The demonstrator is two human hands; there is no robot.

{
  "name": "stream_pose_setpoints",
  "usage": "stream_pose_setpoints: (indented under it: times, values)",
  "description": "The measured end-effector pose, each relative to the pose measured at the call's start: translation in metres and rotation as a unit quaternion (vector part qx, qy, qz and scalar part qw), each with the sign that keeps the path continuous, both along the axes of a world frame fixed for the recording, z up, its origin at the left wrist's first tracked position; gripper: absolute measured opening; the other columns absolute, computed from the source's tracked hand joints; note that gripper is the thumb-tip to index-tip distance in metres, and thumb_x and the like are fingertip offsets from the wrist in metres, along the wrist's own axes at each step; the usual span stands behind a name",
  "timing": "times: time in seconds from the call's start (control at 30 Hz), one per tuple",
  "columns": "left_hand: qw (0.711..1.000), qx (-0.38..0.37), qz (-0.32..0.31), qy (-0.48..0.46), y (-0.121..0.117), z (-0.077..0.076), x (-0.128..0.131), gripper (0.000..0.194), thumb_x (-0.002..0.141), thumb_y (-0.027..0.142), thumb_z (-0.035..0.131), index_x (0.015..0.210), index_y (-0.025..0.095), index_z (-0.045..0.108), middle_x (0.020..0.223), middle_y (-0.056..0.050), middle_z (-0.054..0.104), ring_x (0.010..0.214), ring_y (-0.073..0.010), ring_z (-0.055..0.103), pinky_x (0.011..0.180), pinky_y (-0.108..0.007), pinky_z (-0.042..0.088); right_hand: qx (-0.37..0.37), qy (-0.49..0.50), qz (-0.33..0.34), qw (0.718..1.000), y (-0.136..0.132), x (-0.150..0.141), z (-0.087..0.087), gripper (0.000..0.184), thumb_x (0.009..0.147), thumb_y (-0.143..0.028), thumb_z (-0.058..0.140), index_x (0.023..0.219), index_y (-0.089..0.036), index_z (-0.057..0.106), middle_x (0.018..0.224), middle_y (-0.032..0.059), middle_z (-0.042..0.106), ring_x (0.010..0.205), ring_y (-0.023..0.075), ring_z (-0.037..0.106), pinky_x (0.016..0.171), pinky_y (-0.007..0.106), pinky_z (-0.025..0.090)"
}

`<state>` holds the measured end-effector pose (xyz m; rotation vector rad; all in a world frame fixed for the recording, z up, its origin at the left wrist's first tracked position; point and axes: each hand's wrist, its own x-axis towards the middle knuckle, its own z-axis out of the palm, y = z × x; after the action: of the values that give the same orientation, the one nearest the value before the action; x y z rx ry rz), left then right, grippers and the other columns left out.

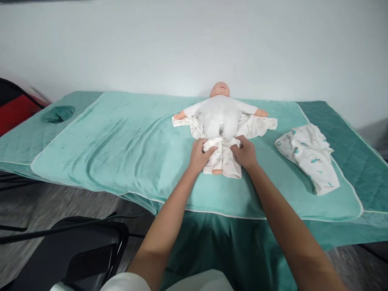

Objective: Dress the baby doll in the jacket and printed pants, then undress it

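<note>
A baby doll (pixel 220 113) with a white cloth body lies on its back, head toward the wall and arms spread wide. Small white printed pants (pixel 222 159) cover its lower legs, and a bit of one foot shows at a leg opening. My left hand (pixel 202 155) grips the left side of the waistband, thumb on top. On the opposite side, my right hand (pixel 245 152) pinches the waistband the same way. Under the doll's torso and arms spreads an open white baby shirt (pixel 254 126).
A folded white cloth with teal prints (pixel 311 157) lies to the right. The padded table wears a green velvety cover (pixel 121 141), with a face hole (pixel 58 114) at the far left. A black chair (pixel 69 250) stands at lower left, a white wall (pixel 194 44) behind.
</note>
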<state>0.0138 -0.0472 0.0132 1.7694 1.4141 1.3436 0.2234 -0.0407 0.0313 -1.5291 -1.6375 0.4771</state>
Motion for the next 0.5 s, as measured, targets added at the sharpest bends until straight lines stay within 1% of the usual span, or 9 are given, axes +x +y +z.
stream_pose_setpoints:
  times: [0.1, 0.17, 0.23, 0.3, 0.37, 0.4, 0.43, 0.5]
  values:
    - [1.000, 0.005, 0.001, -0.005, 0.002, -0.001, 0.000, 0.020, 0.086, 0.035, 0.071, 0.097, 0.022, 0.061, 0.096, -0.003, 0.064, 0.096, -0.0200, 0.056, 0.089, -0.034, 0.044, -0.055, 0.017, 0.030, 0.998, -0.030, 0.004, 0.004, 0.022, 0.076, -0.040, 0.066, 0.084, -0.020, 0.061, 0.065, -0.0041, 0.052, 0.064, 0.0144, 0.044, 0.061, 0.028, 0.035]
    - [1.000, 0.009, 0.000, -0.010, 0.001, -0.001, 0.000, 0.021, 0.085, 0.034, 0.072, 0.099, 0.022, 0.062, 0.098, -0.004, 0.065, 0.098, -0.0205, 0.056, 0.090, -0.035, 0.044, -0.089, 0.023, 0.067, 0.994, -0.049, 0.005, 0.008, 0.029, 0.079, -0.046, 0.067, 0.090, -0.019, 0.062, 0.068, -0.0035, 0.053, 0.065, 0.0149, 0.046, 0.061, 0.028, 0.036]
    - [1.000, 0.008, 0.001, -0.010, 0.001, 0.001, 0.000, 0.020, 0.085, 0.034, 0.072, 0.098, 0.021, 0.063, 0.098, -0.004, 0.065, 0.097, -0.0205, 0.056, 0.090, -0.035, 0.043, -0.112, 0.022, 0.117, 0.987, -0.064, 0.007, 0.014, 0.042, 0.080, -0.053, 0.069, 0.104, -0.019, 0.061, 0.080, -0.0004, 0.060, 0.073, 0.0175, 0.052, 0.064, 0.029, 0.041]
    - [1.000, 0.003, -0.006, 0.002, 0.001, 0.004, -0.001, 0.017, 0.087, 0.036, 0.070, 0.090, 0.021, 0.063, 0.092, -0.003, 0.063, 0.092, -0.0201, 0.055, 0.087, -0.034, 0.043, -0.116, -0.004, 0.165, 0.979, -0.071, 0.007, 0.020, 0.061, 0.075, -0.057, 0.076, 0.118, -0.019, 0.056, 0.101, 0.0052, 0.066, 0.088, 0.0227, 0.059, 0.072, 0.032, 0.046]
    - [0.999, -0.004, -0.028, 0.022, 0.000, 0.008, -0.003, 0.021, 0.088, 0.038, 0.067, 0.078, 0.021, 0.060, 0.083, -0.002, 0.059, 0.087, -0.0193, 0.053, 0.083, -0.033, 0.042, -0.104, -0.060, 0.191, 0.974, -0.074, 0.007, 0.027, 0.075, 0.067, -0.056, 0.082, 0.124, -0.019, 0.052, 0.117, 0.0105, 0.065, 0.103, 0.0285, 0.060, 0.081, 0.035, 0.047]
    - [0.999, -0.007, -0.041, 0.034, -0.002, 0.011, -0.005, 0.025, 0.088, 0.038, 0.066, 0.072, 0.020, 0.057, 0.079, -0.001, 0.057, 0.084, -0.0189, 0.052, 0.081, -0.033, 0.041, -0.099, -0.092, 0.191, 0.972, -0.073, 0.006, 0.030, 0.075, 0.067, -0.054, 0.084, 0.124, -0.019, 0.051, 0.121, 0.0120, 0.064, 0.108, 0.0305, 0.060, 0.083, 0.036, 0.046]
    - [0.997, -0.008, -0.053, 0.047, -0.004, 0.014, -0.007, 0.029, 0.088, 0.038, 0.066, 0.068, 0.020, 0.055, 0.077, -0.001, 0.055, 0.083, -0.0186, 0.052, 0.080, -0.032, 0.041, -0.099, -0.124, 0.187, 0.969, -0.072, 0.005, 0.033, 0.071, 0.068, -0.052, 0.083, 0.123, -0.020, 0.051, 0.121, 0.0127, 0.064, 0.109, 0.0317, 0.060, 0.084, 0.036, 0.046]
    - [0.995, -0.009, -0.070, 0.075, -0.011, 0.021, -0.010, 0.034, 0.088, 0.037, 0.066, 0.063, 0.020, 0.049, 0.072, 0.000, 0.053, 0.080, -0.0181, 0.050, 0.077, -0.032, 0.039, -0.117, -0.182, 0.171, 0.961, -0.070, 0.002, 0.039, 0.059, 0.074, -0.049, 0.078, 0.119, -0.020, 0.052, 0.115, 0.0122, 0.067, 0.104, 0.0321, 0.063, 0.079, 0.036, 0.045]
